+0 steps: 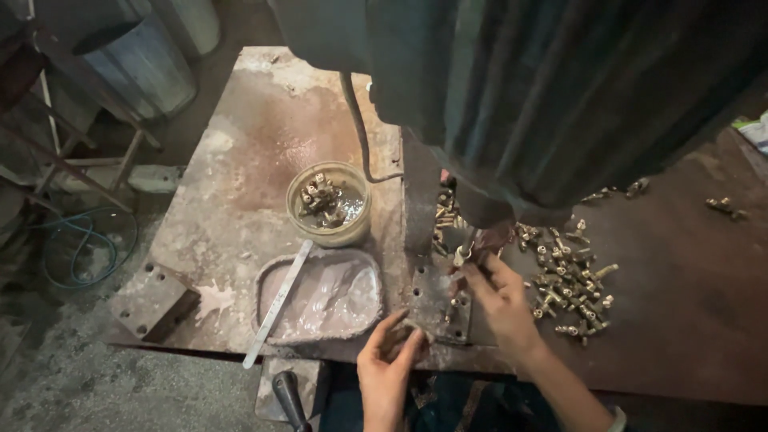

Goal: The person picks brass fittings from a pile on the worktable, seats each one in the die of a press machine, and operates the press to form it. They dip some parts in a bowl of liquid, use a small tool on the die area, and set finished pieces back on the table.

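Both hands bare, no gloves; right forearm bare, pale sleeve edge near elbow; dark patterned garment over lap.

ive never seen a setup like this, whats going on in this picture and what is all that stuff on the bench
This is one view from a camera worn on a person's head, looking down at their own two bare hands at a rusty brown metal workbench. The big dark upright machine stands on the bench and looks like a small press or drill.

The right hand reaches under the machine, fingertips on a small brass fitting. The left hand pinches another small piece at the bench's near edge; it is too small to tell what kind.

To the right lies a heap of small brass fittings. To the left stand a round cloudy tub holding fittings in liquid and a shallow tray of milky grey liquid, with a flat metal strip across it.
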